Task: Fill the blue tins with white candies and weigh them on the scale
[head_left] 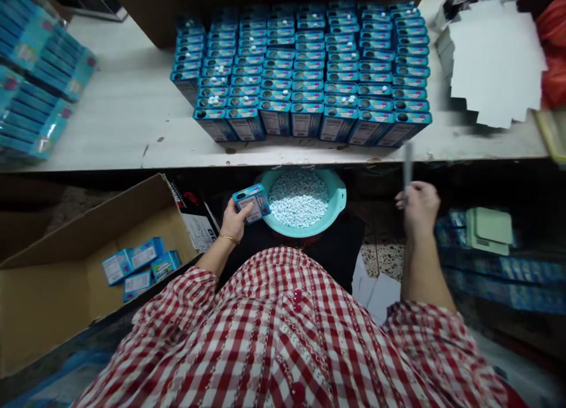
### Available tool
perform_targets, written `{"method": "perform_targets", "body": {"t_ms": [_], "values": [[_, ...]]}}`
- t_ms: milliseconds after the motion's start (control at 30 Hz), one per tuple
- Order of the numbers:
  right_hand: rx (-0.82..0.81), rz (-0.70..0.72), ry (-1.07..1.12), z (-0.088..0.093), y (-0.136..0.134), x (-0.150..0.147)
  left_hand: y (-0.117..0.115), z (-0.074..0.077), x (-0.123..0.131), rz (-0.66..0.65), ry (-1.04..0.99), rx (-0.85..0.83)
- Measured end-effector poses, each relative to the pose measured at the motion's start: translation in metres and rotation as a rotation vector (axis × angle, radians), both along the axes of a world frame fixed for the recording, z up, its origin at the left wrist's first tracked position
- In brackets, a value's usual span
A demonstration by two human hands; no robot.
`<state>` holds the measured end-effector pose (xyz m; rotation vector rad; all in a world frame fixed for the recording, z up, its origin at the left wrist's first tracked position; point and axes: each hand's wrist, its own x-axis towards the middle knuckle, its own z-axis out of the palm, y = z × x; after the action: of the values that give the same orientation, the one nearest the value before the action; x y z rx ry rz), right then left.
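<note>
My left hand (pixel 234 221) is closed around a small blue box (pixel 253 205) with a dark oval on its top. The box is held at the left rim of a turquoise bowl (pixel 339 200). Inside the bowl lies a heap of small white pellets (pixel 300 201). Off to the right, my right hand (pixel 421 206) grips a thin grey flat stick (pixel 407 163), upright and blurred, so its exact kind is unclear. Its upper end reaches the table edge, near the rows of similar blue boxes (pixel 305 84). Loose white pellets rest on several of those box tops.
A cardboard carton (pixel 57 272) at the left holds several blue boxes (pixel 141 263). Wrapped blue packs (pixel 39 78) are stacked on the white table (pixel 124 101). White card sheets (pixel 497 63) lie at the right, above a pale green scale-like device (pixel 489 228).
</note>
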<state>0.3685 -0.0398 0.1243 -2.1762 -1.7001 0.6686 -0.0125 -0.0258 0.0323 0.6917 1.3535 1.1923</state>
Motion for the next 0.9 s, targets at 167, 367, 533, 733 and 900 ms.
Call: {"method": "perform_targets", "body": {"t_ms": [167,367,533,733,900], "values": [[-0.152,0.059,-0.223,-0.042,-0.028,-0.072,-0.002,-0.006,-0.004,-0.024,-0.156,-0.092],[-0.335,0.256,-0.465,-0.094,-0.004,-0.094,0.0,-0.026,-0.006,-0.027,-0.231,-0.156],[-0.4,0.348,-0.387,-0.131,0.021,-0.128,0.004,-0.033,0.0,-0.103,-0.296,-0.218],[-0.383,0.297,-0.168,-0.174,0.024,-0.156,0.008,-0.037,0.0,-0.1,-0.262,-0.261],[-0.299,0.178,0.099,-0.187,0.029,-0.147,0.009,-0.041,-0.01,-0.165,-0.165,-0.169]]}}
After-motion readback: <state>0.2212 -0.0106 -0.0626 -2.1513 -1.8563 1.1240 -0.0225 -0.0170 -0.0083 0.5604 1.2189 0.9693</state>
